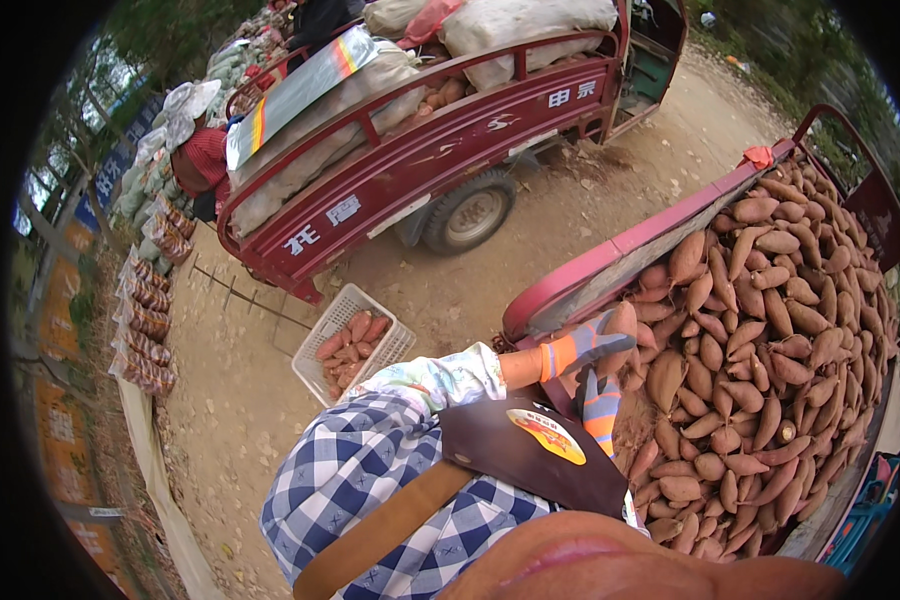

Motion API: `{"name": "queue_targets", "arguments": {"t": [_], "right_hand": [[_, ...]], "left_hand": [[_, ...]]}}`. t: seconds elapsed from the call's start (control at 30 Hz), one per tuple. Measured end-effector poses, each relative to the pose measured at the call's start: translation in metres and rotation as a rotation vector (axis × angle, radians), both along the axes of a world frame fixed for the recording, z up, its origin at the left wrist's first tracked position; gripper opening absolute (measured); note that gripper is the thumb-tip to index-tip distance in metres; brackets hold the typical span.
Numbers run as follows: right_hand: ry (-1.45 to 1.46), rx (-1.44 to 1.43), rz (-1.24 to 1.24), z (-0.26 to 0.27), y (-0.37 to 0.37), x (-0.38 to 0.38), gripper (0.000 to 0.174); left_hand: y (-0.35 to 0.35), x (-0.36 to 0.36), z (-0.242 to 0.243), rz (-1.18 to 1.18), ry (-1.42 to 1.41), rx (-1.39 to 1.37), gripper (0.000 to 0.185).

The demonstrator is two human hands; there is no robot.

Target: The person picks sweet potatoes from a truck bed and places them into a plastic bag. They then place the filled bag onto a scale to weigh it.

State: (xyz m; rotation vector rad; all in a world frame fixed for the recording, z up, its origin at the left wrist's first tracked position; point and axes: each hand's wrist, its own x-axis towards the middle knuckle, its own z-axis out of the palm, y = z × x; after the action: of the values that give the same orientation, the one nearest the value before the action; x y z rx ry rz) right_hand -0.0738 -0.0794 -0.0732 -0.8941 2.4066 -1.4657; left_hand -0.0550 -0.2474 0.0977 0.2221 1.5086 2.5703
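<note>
My left hand [586, 347], in an orange and grey striped glove, grips a large sweet potato [621, 321] at the edge of a cargo bed. Just below it, my right hand [600, 409] wears a matching glove, its dark fingertips close to the potato's lower end. Whether those fingers hold anything cannot be made out. A heap of loose reddish-brown sweet potatoes [750, 360] fills the bed to the right of both hands. My dark apron [525, 450] hides part of the right forearm.
A white plastic crate [401, 346] holding several sweet potatoes stands on the dirt ground. Across from me is a red cargo tricycle [435, 161] loaded with large sacks [529, 37]. A person in a hat [195, 161] stands by its tail. Filled bags [146, 322] line the left side.
</note>
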Motion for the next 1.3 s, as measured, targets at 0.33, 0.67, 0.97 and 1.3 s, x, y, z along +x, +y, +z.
{"name": "queue_targets", "arguments": {"t": [0.33, 0.67, 0.97, 1.3], "right_hand": [[0.068, -0.026, 0.015, 0.006, 0.01, 0.011, 0.024], [0.078, 0.003, 0.102, 0.001, 0.016, 0.017, 0.027], [0.33, 0.101, 0.263, -0.008, 0.025, 0.009, 0.021], [0.136, -0.023, 0.228, -0.005, 0.028, 0.014, 0.017]], "left_hand": [[0.017, 0.007, -0.009, 0.072, 0.039, -0.049, 0.06], [0.028, 0.012, -0.009, 0.118, -0.019, -0.084, 0.054], [0.02, 0.013, -0.006, 0.052, 0.007, -0.034, 0.051], [0.013, 0.011, -0.112, 0.223, 0.014, 0.064, 0.049]]}}
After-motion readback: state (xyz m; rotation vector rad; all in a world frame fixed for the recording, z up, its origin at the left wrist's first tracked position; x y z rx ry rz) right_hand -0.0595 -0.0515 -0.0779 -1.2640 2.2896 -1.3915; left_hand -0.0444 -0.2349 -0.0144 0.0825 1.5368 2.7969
